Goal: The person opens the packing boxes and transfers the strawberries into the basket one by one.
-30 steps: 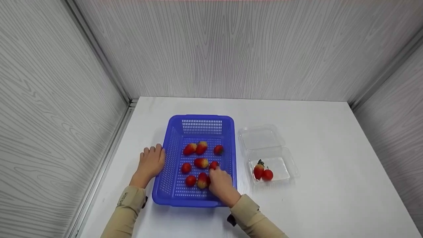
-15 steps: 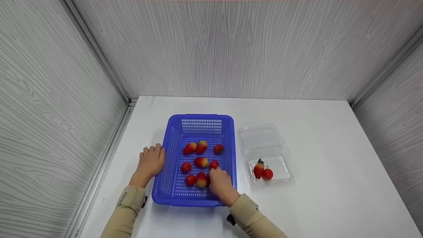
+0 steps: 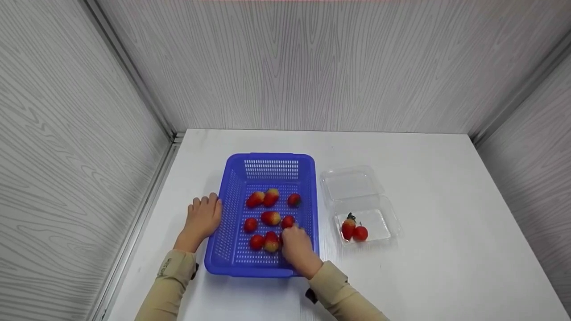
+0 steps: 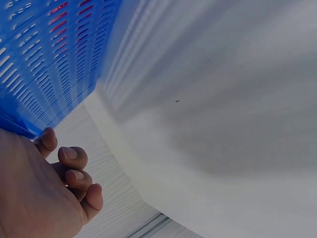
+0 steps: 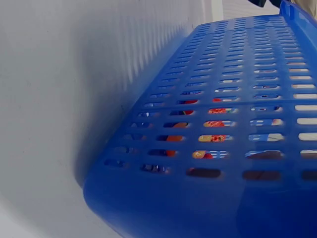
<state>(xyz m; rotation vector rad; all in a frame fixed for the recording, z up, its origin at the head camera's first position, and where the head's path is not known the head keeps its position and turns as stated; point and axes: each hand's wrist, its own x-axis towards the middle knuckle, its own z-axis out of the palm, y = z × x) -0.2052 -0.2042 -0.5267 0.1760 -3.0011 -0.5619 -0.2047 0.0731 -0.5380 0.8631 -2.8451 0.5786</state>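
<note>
A blue slotted plastic basket [image 3: 261,272] holds several strawberries [image 3: 271,218] with yellowish ends and several small round red fruits [image 3: 250,225]. My left hand [image 3: 204,217] rests against the basket's left rim; in the left wrist view the fingers [image 4: 73,157] hang loosely bent. Reaching over the near right rim, my right hand [image 3: 298,246] is inside the basket with curled fingers on a red fruit [image 3: 281,238] mostly hidden by them. Another red fruit [image 3: 287,221] lies just beyond the fingertips. In the right wrist view the basket wall [image 5: 198,119] blocks most of that hand.
To the basket's right, a clear hinged plastic box [image 3: 379,223] lies with its lid [image 3: 350,185] folded back. Inside are a strawberry [image 3: 348,228] with a leafy top and a round red fruit [image 3: 360,233]. Grey wood-grain panels [image 3: 290,67] wall the white table [image 3: 437,214] at the back and sides.
The whole head view has shifted very slightly. Both hands, the basket and the box otherwise stay in place.
</note>
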